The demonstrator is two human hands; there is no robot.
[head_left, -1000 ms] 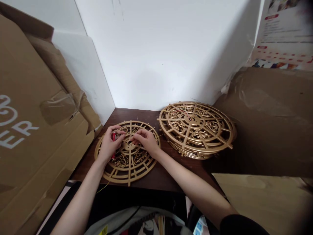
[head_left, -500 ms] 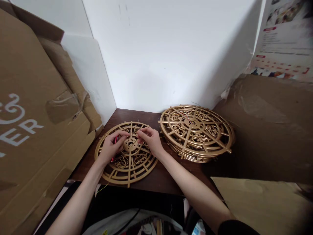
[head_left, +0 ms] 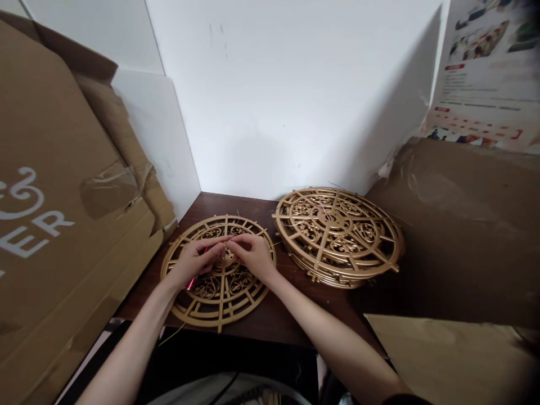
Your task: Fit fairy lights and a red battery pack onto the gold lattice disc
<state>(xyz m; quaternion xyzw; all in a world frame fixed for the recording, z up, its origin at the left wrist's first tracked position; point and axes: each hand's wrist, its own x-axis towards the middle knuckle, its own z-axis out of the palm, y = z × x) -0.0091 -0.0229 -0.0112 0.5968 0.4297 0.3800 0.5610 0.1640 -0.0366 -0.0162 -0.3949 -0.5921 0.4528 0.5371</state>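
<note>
A round gold openwork disc (head_left: 221,315) with scrollwork and spokes lies flat on the dark brown table. Over its centre, my left hand (head_left: 193,262) and my right hand (head_left: 255,257) meet with fingertips pinched together. A thin thread or wire shows faintly between them; its exact hold is hidden by the fingers. Tucked under my left palm is a shiny red rod-like tool (head_left: 191,283), mostly covered. A thin yellow wire (head_left: 171,335) sticks out past the disc's front left edge, and a short bit of it shows beyond my right hand.
At the right stands a stack of similar gold discs (head_left: 337,236), with a red and white thread on top. Cardboard (head_left: 76,169) walls in the left, and a cardboard box (head_left: 468,230) the right. A white wall (head_left: 287,101) rises behind the brown table (head_left: 291,315).
My hands have come together over the disc's centre, fingertips now touching or nearly so. The red tool's lower end has swung slightly left. The view has tilted up a little.
</note>
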